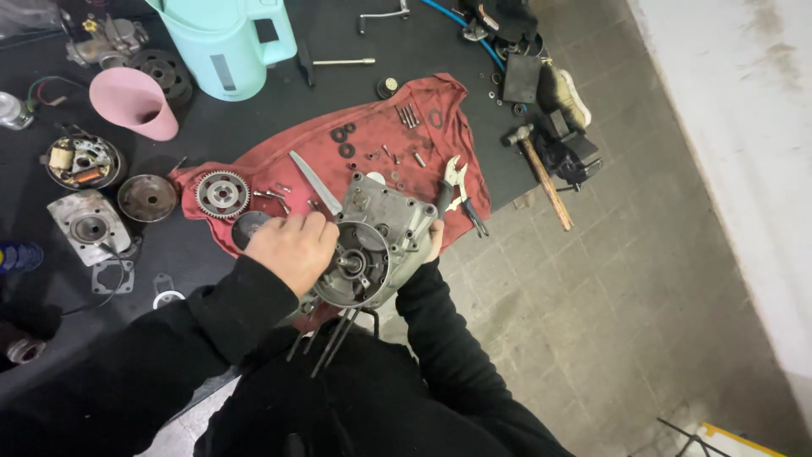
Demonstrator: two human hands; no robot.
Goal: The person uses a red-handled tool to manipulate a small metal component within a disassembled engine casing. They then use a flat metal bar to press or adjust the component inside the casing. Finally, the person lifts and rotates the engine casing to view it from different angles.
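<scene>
1. A toothed round steel gear (222, 194) lies on a crumpled red cloth (440, 106), at nine o'clock.
2. A pink plastic funnel (135, 101) lies at ten o'clock.
3. A pale mint plastic jug (227, 42) stands at eleven o'clock.
4. A wooden-handled hammer (541, 173) lies at two o'clock.
5. Silver pliers (453, 182) rest on the cloth's right part.

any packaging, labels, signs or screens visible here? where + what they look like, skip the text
Mint-green jug-like container, top left on the black mat: grey rectangular label strip on its front, dark panel on its side.
Blue can, left edge: only a bit shows, yellow patch on it.
No signs or screens.
</scene>
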